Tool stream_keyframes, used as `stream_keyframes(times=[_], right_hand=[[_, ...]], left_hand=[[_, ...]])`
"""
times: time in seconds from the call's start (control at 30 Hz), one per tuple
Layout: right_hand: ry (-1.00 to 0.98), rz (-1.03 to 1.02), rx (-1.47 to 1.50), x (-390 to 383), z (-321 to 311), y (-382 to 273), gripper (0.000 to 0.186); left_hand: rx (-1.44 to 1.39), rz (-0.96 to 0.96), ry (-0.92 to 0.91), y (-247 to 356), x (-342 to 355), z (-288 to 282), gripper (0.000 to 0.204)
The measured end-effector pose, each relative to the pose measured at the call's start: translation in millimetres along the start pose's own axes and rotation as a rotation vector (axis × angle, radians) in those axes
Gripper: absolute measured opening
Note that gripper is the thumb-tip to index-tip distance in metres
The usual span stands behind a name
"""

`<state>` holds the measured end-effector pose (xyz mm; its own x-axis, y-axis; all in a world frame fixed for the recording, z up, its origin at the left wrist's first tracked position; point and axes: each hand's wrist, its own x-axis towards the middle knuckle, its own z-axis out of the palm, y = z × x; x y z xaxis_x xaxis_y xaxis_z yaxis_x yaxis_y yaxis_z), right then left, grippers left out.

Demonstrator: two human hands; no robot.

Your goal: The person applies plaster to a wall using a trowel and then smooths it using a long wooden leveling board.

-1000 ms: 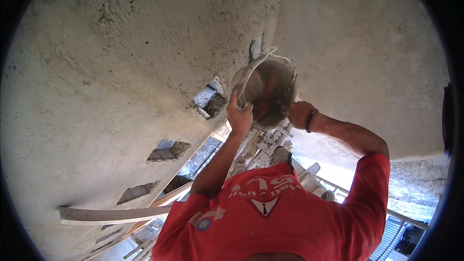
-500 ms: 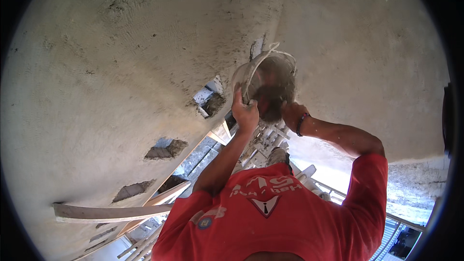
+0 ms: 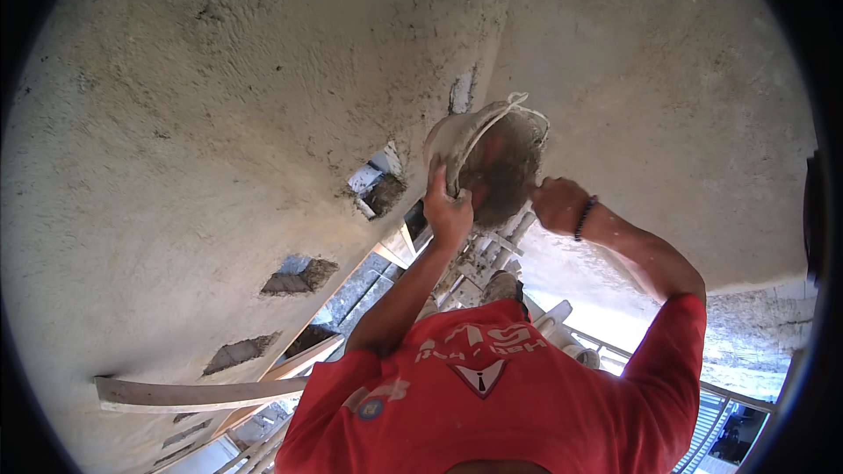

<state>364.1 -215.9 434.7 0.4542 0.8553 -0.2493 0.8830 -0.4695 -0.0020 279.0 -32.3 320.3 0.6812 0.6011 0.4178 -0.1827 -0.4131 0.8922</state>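
Observation:
A grey, mortar-smeared bucket (image 3: 443, 136) is tilted so that its mouth faces me, with a pale rope handle (image 3: 516, 101) knotted at the far side. Wet-looking grey matter coats its dim inside. My left hand (image 3: 450, 211) grips the near left rim, thumb over the edge and fingers on the outer wall. Beside the right rim, my right hand (image 3: 560, 204) is closed in a fist, a dark bracelet at its wrist. Whatever that fist holds is hidden. Whether it touches the rim I cannot tell.
Rough plastered walls (image 3: 219, 105) meet in a corner beyond the bucket. Several holes (image 3: 299, 274) pierce the left wall, and a long board (image 3: 202, 393) juts from it. Below are wooden slats (image 3: 474, 263), my shoes and a railing at lower right.
My right hand has moved right and slightly up, away from the bucket's inside. The bucket has shifted a little to the right and turned slightly, with my left hand still on its rim.

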Motion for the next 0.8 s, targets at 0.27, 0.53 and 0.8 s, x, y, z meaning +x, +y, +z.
stream_keyframes(times=[0.27, 0.53, 0.8], right_hand=[[-0.004, 0.270, 0.129, -5, 11, -13, 0.029], [0.155, 0.165, 0.178, -15, -4, 3, 0.025], [0.153, 0.254, -0.177, -2, 16, 1, 0.019]], left_hand=[[-0.175, 0.068, 0.135, 12, 3, 14, 0.059], [-0.187, 0.214, -0.016, 16, 1, 13, 0.061], [-0.173, 0.324, -0.036, 29, 13, 10, 0.058]])
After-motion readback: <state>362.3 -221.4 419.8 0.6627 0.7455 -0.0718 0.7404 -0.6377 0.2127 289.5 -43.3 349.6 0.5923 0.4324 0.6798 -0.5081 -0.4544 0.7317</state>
